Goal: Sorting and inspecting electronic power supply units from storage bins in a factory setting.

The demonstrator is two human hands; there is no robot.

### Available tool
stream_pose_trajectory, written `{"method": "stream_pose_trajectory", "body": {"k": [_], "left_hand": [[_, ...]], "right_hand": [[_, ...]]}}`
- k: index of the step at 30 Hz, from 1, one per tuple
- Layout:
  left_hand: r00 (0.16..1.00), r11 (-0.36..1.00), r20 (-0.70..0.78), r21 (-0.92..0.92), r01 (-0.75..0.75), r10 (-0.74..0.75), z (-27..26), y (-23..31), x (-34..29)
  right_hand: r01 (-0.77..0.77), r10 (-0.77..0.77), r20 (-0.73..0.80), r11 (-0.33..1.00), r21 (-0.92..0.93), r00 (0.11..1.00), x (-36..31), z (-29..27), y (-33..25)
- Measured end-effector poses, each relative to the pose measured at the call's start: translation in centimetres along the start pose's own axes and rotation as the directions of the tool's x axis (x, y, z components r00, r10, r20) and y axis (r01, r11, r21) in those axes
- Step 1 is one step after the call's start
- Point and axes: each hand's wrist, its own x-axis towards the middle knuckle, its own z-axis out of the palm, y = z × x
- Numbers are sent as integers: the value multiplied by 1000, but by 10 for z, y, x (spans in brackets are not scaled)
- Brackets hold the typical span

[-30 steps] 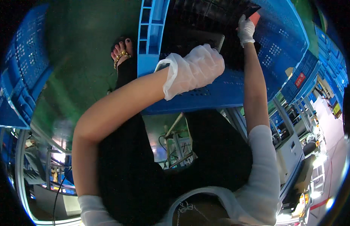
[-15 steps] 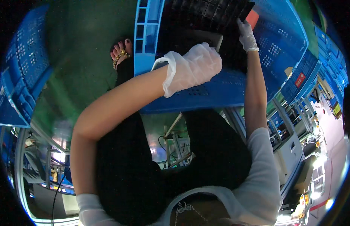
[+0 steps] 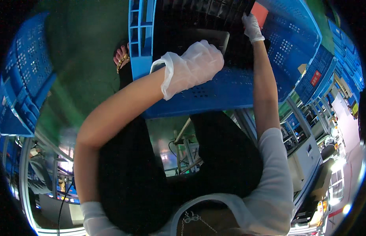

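My left hand [image 3: 200, 63], in a loose translucent white glove, is bent over the near part of a blue plastic crate [image 3: 218, 88]. Its fingers are hidden behind the back of the glove, beside a dark flat panel [image 3: 202, 39] with a pale rim. Farther right and higher, my right hand [image 3: 252, 28], in a thinner white glove, is closed at the right edge of a black ribbed tray [image 3: 218, 10] inside the crate. An orange-red piece [image 3: 259, 13] shows just beyond that hand, against the crate's right wall.
Another blue crate [image 3: 23, 74] stands at the left, with a metal frame [image 3: 23, 177] below it. Blue crates [image 3: 315, 76] are also at the right, above a grey cabinet [image 3: 303, 161]. My dark-trousered legs are under the near crate, and my sandalled foot [image 3: 122, 57] rests on the green floor.
The crate and both my hands have shifted slightly left in view. My right hand has come a little nearer along the tray's edge, and more of the orange-red piece shows.
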Motion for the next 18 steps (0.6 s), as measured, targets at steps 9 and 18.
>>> {"method": "stream_pose_trajectory", "body": {"k": [9, 18], "left_hand": [[999, 997, -23, 57, -48, 50, -1, 4, 5], [996, 995, -45, 73, -70, 73, -6, 8, 16]], "right_hand": [[592, -524, 275, 718, -366, 806, -10, -92, 23], [159, -242, -135, 880, -447, 961, -5, -58, 37]]}}
